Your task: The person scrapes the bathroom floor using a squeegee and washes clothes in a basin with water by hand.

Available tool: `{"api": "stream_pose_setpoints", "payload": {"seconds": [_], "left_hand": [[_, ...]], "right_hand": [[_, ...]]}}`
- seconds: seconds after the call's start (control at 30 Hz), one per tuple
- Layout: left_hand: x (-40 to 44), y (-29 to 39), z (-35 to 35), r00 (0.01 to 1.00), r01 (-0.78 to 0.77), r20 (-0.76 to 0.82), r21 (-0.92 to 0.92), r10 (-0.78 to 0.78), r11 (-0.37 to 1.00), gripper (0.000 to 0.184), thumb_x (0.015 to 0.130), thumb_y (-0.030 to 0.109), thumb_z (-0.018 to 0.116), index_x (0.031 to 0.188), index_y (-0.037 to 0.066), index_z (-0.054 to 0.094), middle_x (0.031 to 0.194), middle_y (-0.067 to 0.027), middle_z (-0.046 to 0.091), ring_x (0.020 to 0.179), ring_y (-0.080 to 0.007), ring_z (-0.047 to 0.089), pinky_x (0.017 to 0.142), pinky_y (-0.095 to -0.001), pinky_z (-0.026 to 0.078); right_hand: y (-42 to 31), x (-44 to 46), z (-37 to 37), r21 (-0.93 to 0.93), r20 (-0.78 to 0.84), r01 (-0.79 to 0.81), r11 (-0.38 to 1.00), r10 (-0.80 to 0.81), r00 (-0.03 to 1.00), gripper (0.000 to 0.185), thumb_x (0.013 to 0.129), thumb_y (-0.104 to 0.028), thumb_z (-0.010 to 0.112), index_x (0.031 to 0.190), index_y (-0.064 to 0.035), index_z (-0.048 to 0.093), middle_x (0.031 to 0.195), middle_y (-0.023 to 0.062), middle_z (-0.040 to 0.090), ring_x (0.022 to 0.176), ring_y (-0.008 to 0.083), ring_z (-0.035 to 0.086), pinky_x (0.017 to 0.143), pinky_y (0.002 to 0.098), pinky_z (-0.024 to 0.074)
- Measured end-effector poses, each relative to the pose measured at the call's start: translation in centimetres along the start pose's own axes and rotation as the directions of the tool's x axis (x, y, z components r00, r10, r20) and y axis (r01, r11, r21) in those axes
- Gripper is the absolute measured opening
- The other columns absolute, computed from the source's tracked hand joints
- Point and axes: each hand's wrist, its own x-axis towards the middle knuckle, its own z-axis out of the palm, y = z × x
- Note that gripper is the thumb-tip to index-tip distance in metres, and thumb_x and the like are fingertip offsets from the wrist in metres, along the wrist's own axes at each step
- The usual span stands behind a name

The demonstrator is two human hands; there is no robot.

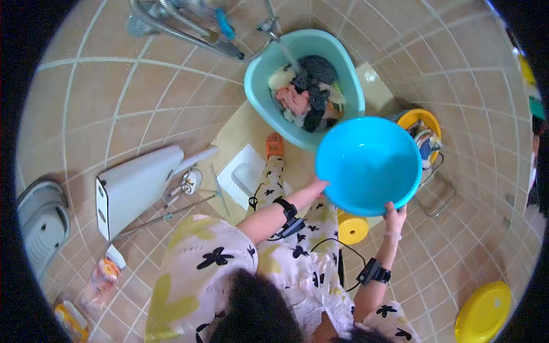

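A round bright blue basin (369, 166) is held up in front of me, with no load visible in it. My left hand (319, 186) grips its left rim, the fingers mostly hidden by the basin. On the lower right rim, my right hand (394, 212) is closed with the fingers on the edge. Just beyond, partly overlapped by the basin, stands a larger light teal tub (257, 86). Wet clothes (311, 94), dark, pink and pale, lie in the tub, and water runs onto them from a tap (267, 26).
At the right stands a yellow-rimmed bucket (436, 123) with clothes, beside a metal rack (437, 197). A white cistern (137, 186) hangs left, near a squat toilet (243, 174). Yellow lids or basins (485, 311) are at lower right, and a yellow stool (351, 228) is below the basin.
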Motion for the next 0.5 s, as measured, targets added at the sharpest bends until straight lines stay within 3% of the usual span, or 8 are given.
{"api": "stream_pose_setpoints", "payload": {"seconds": [0.03, 0.07, 0.17, 0.2, 0.3, 0.33, 0.43, 0.5], "left_hand": [[0.1, -1.2, 0.8, 0.991, 0.042, 0.133, -0.078, -0.031, 0.996, 0.041, 0.081, 0.011, 0.053, 0.12, 0.004, 0.042, 0.112, -0.0105, 0.056, 0.093, -0.0233, 0.058, 0.074, -0.0401, 0.051], [-0.4, -2.7, 2.6, 0.979, 0.063, 0.202, -0.114, -0.039, 0.992, 0.044, 0.081, 0.01, 0.053, 0.122, 0.004, 0.04, 0.114, -0.0107, 0.054, 0.097, -0.0234, 0.057, 0.077, -0.0405, 0.051], [-2.3, -6.0, 8.5, 0.947, 0.072, 0.322, -0.226, 0.005, 0.971, 0.046, 0.081, 0.007, 0.051, 0.125, 0.007, 0.038, 0.118, -0.0098, 0.052, 0.103, -0.0228, 0.053, 0.083, -0.0409, 0.048], [-4.4, -5.6, 10.3, 0.943, 0.081, 0.332, -0.23, 0.0, 0.97, 0.047, 0.081, 0.006, 0.05, 0.126, 0.009, 0.037, 0.118, -0.0091, 0.051, 0.103, -0.0223, 0.053, 0.082, -0.0404, 0.048], [-6.8, -6.3, 15.7, 0.96, 0.142, 0.272, -0.248, -0.072, 0.958, 0.049, 0.08, 0.006, 0.052, 0.126, 0.01, 0.036, 0.116, -0.0077, 0.051, 0.098, -0.0231, 0.054, 0.077, -0.0391, 0.049], [-7.4, -6.2, 16.8, 0.978, 0.061, 0.207, -0.284, -0.001, 0.957, 0.05, 0.078, 0.007, 0.054, 0.125, 0.009, 0.035, 0.115, -0.0077, 0.05, 0.095, -0.0245, 0.054, 0.073, -0.0386, 0.049], [-7.8, -5.7, 17.8, 0.989, 0.077, 0.137, -0.168, -0.055, 0.983, 0.053, 0.076, 0.009, 0.057, 0.124, 0.008, 0.034, 0.112, -0.0078, 0.052, 0.097, -0.0262, 0.054, 0.073, -0.0409, 0.049], [-7.6, -5.9, 16.8, 0.996, 0.053, 0.089, -0.248, -0.032, 0.967, 0.053, 0.076, 0.009, 0.059, 0.124, 0.009, 0.036, 0.11, -0.0085, 0.053, 0.097, -0.026, 0.054, 0.075, -0.0406, 0.049]], "right_hand": [[0.3, -0.2, -1.7, -0.048, 0.037, -0.133, 0.99, 0.135, 0.99, 0.045, 0.07, -0.005, 0.058, 0.114, -0.004, 0.047, 0.089, 0.0048, 0.057, 0.071, 0.0146, 0.054, 0.057, 0.0266, 0.0452], [0.8, 0.3, -3.2, -0.041, 0.023, -0.075, 0.996, 0.076, 0.997, 0.039, 0.069, -0.006, 0.059, 0.106, 0.0013, 0.051, 0.08, 0.0059, 0.059, 0.067, 0.0141, 0.054, 0.059, 0.0272, 0.044], [2.1, 2.9, -8.9, -0.147, 0.003, 0.051, 0.988, -0.051, 0.999, 0.035, 0.07, -0.007, 0.058, 0.103, 0.0013, 0.051, 0.078, 0.0067, 0.059, 0.067, 0.0142, 0.054, 0.059, 0.0277, 0.0441], [1.6, 3.6, -10.8, -0.209, -0.013, -0.023, 0.978, 0.021, 1.0, 0.033, 0.07, -0.007, 0.058, 0.102, 0.0011, 0.052, 0.078, 0.0071, 0.059, 0.067, 0.0148, 0.055, 0.06, 0.0281, 0.0447], [-0.5, 5.3, -15.0, -0.238, 0.004, -0.118, 0.964, 0.123, 0.992, 0.033, 0.071, -0.008, 0.059, 0.102, 0.0012, 0.053, 0.078, 0.0073, 0.059, 0.066, 0.0165, 0.055, 0.061, 0.0306, 0.0458], [2.6, 8.1, -17.3, -0.222, 0.042, 0.005, 0.975, 0.005, 0.999, 0.032, 0.072, -0.009, 0.059, 0.101, 0.0008, 0.053, 0.078, 0.0075, 0.06, 0.064, 0.0174, 0.055, 0.058, 0.0312, 0.046], [-0.3, 8.2, -16.9, -0.287, 0.035, -0.126, 0.95, 0.142, 0.989, 0.032, 0.074, -0.009, 0.058, 0.103, 0.0015, 0.053, 0.079, 0.0084, 0.06, 0.067, 0.0182, 0.056, 0.058, 0.0312, 0.0461], [2.1, 10.1, -16.4, -0.301, 0.11, -0.06, 0.952, 0.098, 0.989, 0.033, 0.074, -0.009, 0.057, 0.105, 0.0026, 0.052, 0.084, 0.0098, 0.06, 0.071, 0.0189, 0.057, 0.062, 0.0309, 0.0464]]}}
